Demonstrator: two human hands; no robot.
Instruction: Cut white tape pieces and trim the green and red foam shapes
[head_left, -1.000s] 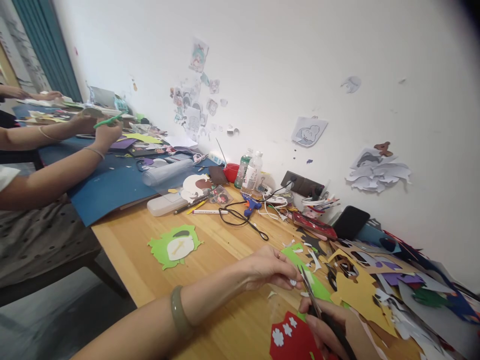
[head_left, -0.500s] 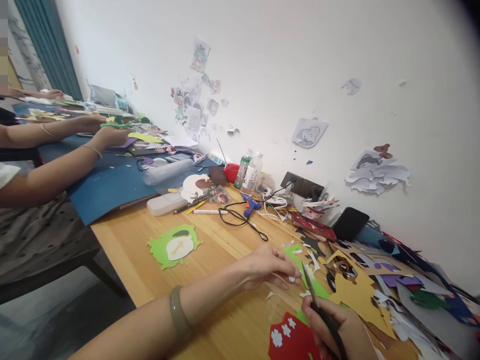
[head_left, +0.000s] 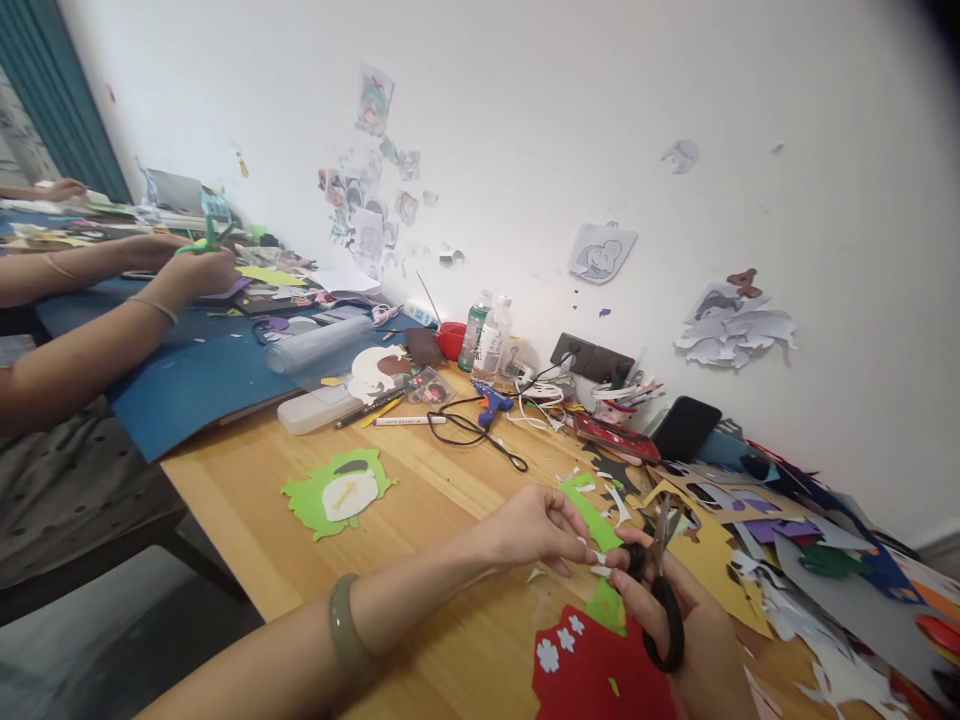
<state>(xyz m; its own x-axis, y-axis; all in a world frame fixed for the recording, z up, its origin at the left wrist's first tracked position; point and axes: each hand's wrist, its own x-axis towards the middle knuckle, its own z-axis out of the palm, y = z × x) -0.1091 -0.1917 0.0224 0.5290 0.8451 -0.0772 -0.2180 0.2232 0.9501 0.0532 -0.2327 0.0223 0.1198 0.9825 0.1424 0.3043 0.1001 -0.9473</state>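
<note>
My left hand [head_left: 534,530] pinches a tiny white paper piece [head_left: 601,559] between thumb and forefinger. From the other side, the thumb and fingertips of my right hand [head_left: 694,600] meet it at the same piece. Black-handled scissors [head_left: 664,535] hang on my right hand's fingers, blades pointing up and away from the paper. Below lies a red cut-out sheet [head_left: 592,670] bearing several small white flowers [head_left: 548,656]. A green strip [head_left: 600,525] of the same sort of sheet runs beneath my fingertips. The white piece's exact shape is mostly hidden by fingers.
A green cut-out [head_left: 311,497] with a white patch lies left of my forearm. Behind are a blue glue gun [head_left: 493,402], its cord and two bottles [head_left: 491,340]. Paper scraps [head_left: 720,560] heap at right. At far left, another person's hands hold green scissors [head_left: 204,246].
My right hand has swung the scissors back, blades away from the left hand, and its fingertips have come to the white piece. The view has shifted slightly right.
</note>
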